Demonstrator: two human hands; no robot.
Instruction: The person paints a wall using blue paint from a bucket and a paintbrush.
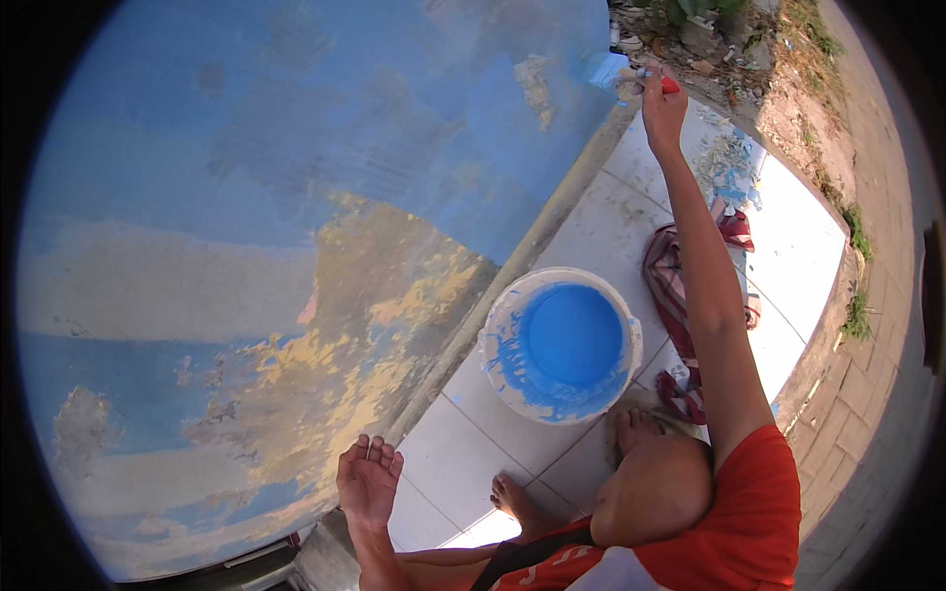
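My right hand point(664, 111) is closed around a paintbrush point(607, 70) with a red handle end. Its blue-coated bristles meet the right edge of a patchy blue wall point(414, 133), near the floor. A white plastic bucket point(562, 272) stands on the tiles between the wall and my right arm. Blue paint point(576, 332) lies inside it, and splashes streak its inner wall. Low by the wall's base, my left hand point(369, 476) is raised with the palm up and the fingers loosely bent. Nothing is in it.
White floor tiles point(473, 428) carry a crumpled striped cloth point(664, 270) under my right arm and paint flakes point(728, 166) farther up. Bare plaster point(384, 295) shows on the wall. Dirt with litter point(709, 52) borders the far end; a paved path point(850, 391) runs along the right.
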